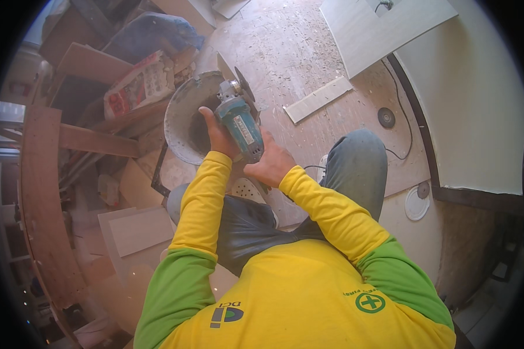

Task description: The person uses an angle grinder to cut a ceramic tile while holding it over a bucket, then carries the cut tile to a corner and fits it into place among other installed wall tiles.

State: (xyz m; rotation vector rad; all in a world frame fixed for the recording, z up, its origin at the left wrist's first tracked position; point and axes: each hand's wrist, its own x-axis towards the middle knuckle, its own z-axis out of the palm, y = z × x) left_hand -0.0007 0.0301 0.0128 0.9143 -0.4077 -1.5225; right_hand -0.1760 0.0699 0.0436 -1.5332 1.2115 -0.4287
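Observation:
Both my hands are on a teal angle grinder (243,125) held in front of my knees, its dark cutting disc (245,85) pointing away from me. My left hand (220,138) supports the tool's left side, with the thumb sticking up and the fingers hidden beneath. Around the rear of the body, my right hand (272,161) is closed. A grey, dust-coated bucket (179,125) stands just left of the grinder, partly covered by it and my left hand. Behind the grinder head, a thin pale board or tile piece (223,66) rises at the bucket's rim.
A narrow tile strip (318,100) and a loose black disc (386,117) lie on the dusty floor to the right. A large tile (384,29) is beyond them, near a cable (403,104). Wooden framing (43,203), a torn bag (140,87) and tile pieces (140,230) crowd the left.

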